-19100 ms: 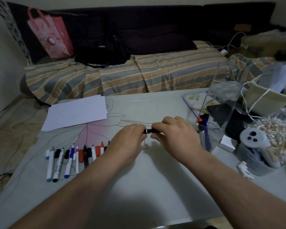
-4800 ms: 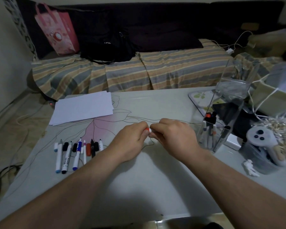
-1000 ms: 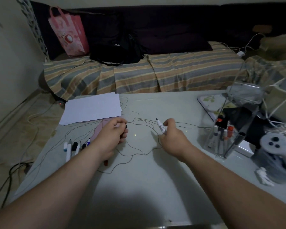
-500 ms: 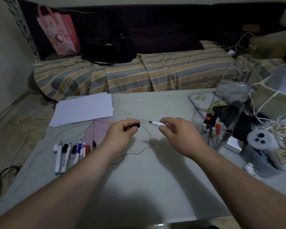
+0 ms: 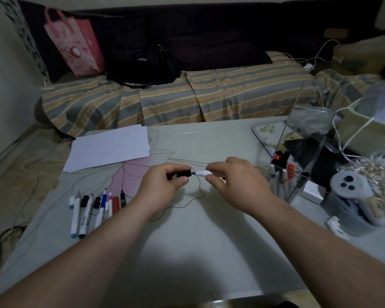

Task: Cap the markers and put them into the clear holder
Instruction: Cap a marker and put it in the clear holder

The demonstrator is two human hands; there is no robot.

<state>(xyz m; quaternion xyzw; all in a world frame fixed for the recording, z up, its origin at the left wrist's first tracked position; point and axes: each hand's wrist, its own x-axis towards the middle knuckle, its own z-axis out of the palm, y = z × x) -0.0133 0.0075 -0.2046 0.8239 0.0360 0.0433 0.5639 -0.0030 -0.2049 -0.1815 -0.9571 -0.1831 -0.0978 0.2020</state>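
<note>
My left hand [image 5: 165, 187] pinches a black cap [image 5: 183, 173], its opening facing right. My right hand [image 5: 233, 181] holds a white marker [image 5: 203, 173] level, with its black tip right at the cap's mouth. The clear holder [image 5: 298, 152] stands to the right of my right hand, with several capped markers upright inside it. A row of loose markers and caps [image 5: 93, 207] lies on the table to the left of my left forearm.
White paper sheets [image 5: 109, 147] lie at the table's far left. Right of the holder sit a white controller [image 5: 351, 192] in a tub, a bag of shredded paper [image 5: 378, 176] and a cord. A striped sofa [image 5: 187, 96] stands behind the table.
My hands have come together over the table's middle. The marker tip and the black cap, apart half a second ago, now almost touch.
</note>
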